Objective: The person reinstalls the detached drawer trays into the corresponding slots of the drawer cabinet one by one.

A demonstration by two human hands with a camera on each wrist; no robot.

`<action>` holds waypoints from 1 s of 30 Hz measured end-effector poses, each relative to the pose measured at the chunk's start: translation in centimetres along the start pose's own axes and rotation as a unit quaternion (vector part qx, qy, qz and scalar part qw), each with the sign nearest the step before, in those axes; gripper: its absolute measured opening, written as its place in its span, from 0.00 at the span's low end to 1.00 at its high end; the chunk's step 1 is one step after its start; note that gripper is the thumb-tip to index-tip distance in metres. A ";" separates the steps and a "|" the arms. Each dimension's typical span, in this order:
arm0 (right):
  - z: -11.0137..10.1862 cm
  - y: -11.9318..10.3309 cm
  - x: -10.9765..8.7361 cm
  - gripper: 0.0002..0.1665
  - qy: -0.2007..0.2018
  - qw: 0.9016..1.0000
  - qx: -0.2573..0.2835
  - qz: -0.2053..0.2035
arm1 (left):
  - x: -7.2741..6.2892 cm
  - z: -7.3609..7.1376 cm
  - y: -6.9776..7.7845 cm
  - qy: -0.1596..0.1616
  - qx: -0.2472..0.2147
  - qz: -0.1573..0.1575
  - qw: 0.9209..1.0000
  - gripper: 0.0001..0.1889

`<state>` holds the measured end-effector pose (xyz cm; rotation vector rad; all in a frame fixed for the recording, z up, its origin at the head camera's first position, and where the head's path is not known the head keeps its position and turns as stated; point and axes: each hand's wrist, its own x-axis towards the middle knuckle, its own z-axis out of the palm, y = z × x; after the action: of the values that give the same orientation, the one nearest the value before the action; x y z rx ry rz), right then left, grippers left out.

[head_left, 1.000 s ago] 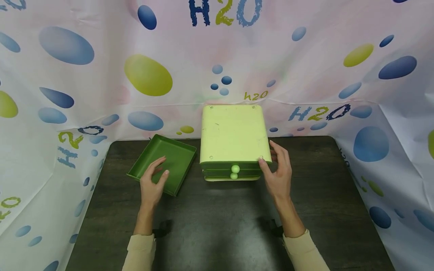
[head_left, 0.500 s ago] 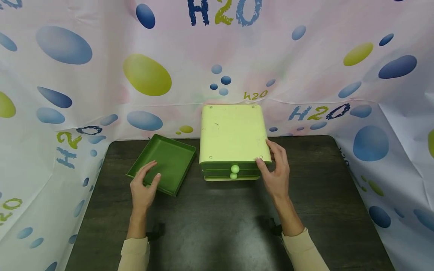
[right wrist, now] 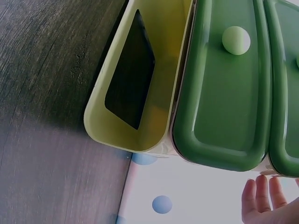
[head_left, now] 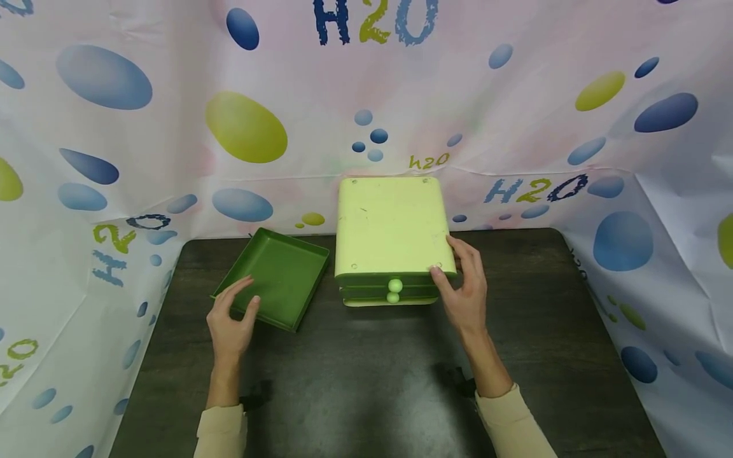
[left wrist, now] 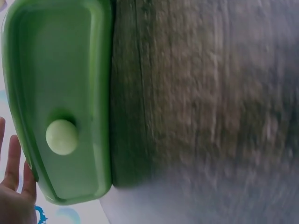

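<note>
A green drawer (head_left: pixel 286 273) lies on the table at left in the head view. Its front panel (left wrist: pixel 56 79) with a pale round knob (left wrist: pixel 62 136) fills the left of the left wrist view. My left hand (head_left: pixel 231 321) is at the drawer's near left corner, fingers loosely bent and apart; contact cannot be told. Right of the drawer stands a small drawer cabinet (head_left: pixel 392 222) with a pale yellow-green top. My right hand (head_left: pixel 466 296) rests at its near right corner, thumb on the top edge, fingers along the side.
Two green drawers with knobs sit in the cabinet, one front (right wrist: pixel 233 93) showing whole. The lowest slot (right wrist: pixel 149 126) holds no drawer, and a cutout shows in its wall. A dark wooden table (head_left: pixel 366 369) meets a patterned white sheet (head_left: pixel 321 76) behind.
My left hand has moved left, from over the drawer to its near left corner. The right hand stays at the cabinet's corner. The drawer and cabinet have not moved.
</note>
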<state>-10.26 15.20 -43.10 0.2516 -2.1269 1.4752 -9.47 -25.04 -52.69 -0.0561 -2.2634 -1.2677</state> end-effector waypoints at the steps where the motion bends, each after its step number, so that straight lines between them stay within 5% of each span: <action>1: 0.0 0.0 0.0 0.32 -0.001 1.000 0.000 0.000 | 0.0 -0.1 -0.5 -0.002 0.005 -0.002 1.000 0.21; 14: 0.1 0.2 0.0 0.32 -0.001 1.000 0.002 0.010 | -0.8 -1.3 -2.3 -0.042 0.061 0.015 0.997 0.16; 30: 0.2 0.3 0.1 0.32 0.002 1.000 0.002 0.013 | -0.9 -1.5 -2.5 -0.086 0.077 0.041 0.992 0.12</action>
<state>-10.51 15.17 -43.29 0.2228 -2.1328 1.4926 -8.76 -27.42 -54.51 -0.2068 -2.4722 -1.0790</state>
